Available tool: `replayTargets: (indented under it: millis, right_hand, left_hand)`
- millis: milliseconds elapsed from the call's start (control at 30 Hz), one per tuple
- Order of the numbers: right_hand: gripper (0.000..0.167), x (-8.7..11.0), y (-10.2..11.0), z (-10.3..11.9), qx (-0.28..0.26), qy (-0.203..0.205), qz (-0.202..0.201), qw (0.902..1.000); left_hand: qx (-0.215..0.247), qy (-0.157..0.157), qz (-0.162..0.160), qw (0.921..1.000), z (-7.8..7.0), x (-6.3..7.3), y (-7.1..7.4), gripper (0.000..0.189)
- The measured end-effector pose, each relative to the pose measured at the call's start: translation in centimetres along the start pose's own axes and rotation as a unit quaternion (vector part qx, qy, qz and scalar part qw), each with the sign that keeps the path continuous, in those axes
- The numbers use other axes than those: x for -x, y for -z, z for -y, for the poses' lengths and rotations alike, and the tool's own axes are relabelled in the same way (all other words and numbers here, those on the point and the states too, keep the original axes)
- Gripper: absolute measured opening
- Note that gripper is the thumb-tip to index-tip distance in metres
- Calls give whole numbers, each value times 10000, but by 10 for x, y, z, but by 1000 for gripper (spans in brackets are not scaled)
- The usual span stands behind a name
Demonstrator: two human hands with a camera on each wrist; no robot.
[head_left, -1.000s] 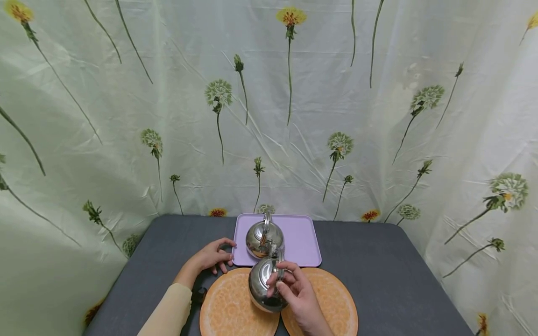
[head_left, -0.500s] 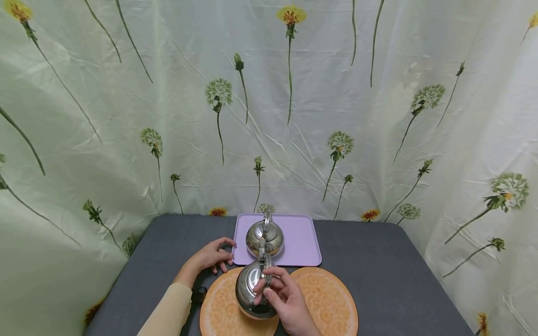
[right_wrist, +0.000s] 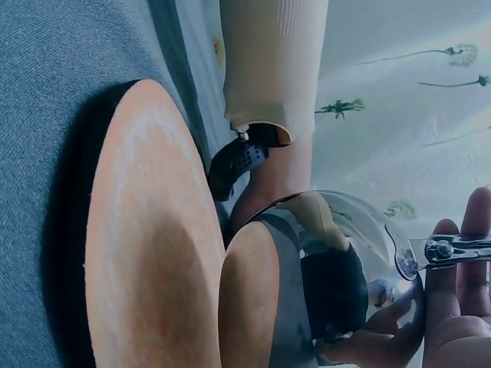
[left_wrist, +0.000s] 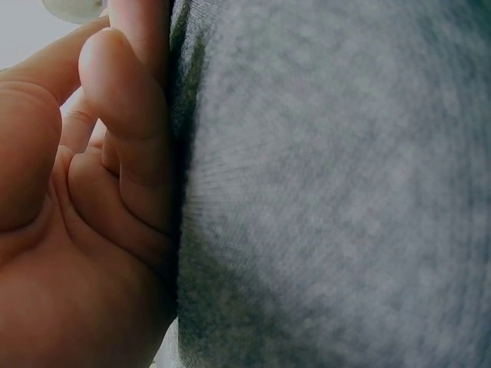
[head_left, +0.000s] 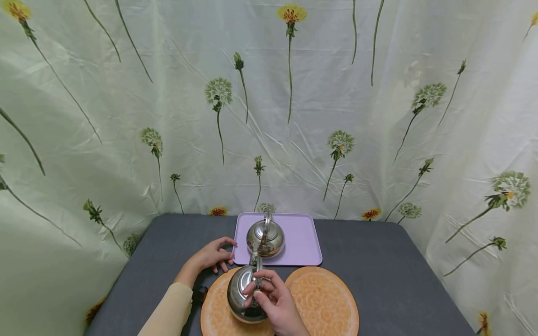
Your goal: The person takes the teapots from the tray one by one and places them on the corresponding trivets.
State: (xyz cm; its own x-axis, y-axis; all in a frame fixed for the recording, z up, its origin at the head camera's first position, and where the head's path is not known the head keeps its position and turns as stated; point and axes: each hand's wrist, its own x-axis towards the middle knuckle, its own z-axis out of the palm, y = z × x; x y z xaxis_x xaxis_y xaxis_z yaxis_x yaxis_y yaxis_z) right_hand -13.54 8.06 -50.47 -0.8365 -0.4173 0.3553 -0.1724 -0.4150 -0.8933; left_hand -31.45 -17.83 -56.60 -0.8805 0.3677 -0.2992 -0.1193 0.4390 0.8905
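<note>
My right hand (head_left: pixel 277 298) grips the top handle of a shiny steel kettle (head_left: pixel 244 301) over the left round orange mat (head_left: pixel 216 289). Its spout points away toward a second steel kettle (head_left: pixel 265 238), which stands on a lilac tray (head_left: pixel 300 238). Whether the two kettles touch is not clear. In the right wrist view the held kettle (right_wrist: pixel 337 222) mirrors the mat (right_wrist: pixel 153 230); a gap beneath it cannot be made out. My left hand (head_left: pixel 212 255) rests at the tray's left edge, fingers loosely bent, fingertips against the rim. The left wrist view shows that palm (left_wrist: pixel 84 253) beside grey cloth.
A second round orange mat (head_left: pixel 323 303) lies to the right, partly behind my right hand. Dark grey cloth (head_left: pixel 370 270) covers the table. A flower-printed curtain (head_left: pixel 269 116) hangs behind and around it. A black strap (right_wrist: pixel 238 161) sits on the left wrist.
The held kettle has moved left and slightly nearer to me with my right hand, uncovering more of the right mat. My left hand, the tray and the far kettle stay in place.
</note>
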Motion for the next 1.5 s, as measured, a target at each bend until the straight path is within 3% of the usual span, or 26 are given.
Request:
replayTargets:
  millis: [400,767,967,1233,1500]
  right_hand:
    - [42,-2,-2,-10,-5,57,57,10000]
    - [44,-2,-6,-14,215,-331,5,9992]
    - [42,-3,-7,-21,-103,158,283,9994]
    - [41,-4,-7,-22,-131,295,347,9989]
    - [43,-1,-8,-26,-16,-208,250,9995]
  left_hand:
    - [-21,-2,-26,10000,1,-2,-1,41]
    - [17,-18,26,10000,3,-1,0,42]
    - [53,-121,70,9999,2,-1,0,43]
    - [28,-64,77,9999,1,-2,2,43]
    - [55,0,51,10000,4,-1,0,42]
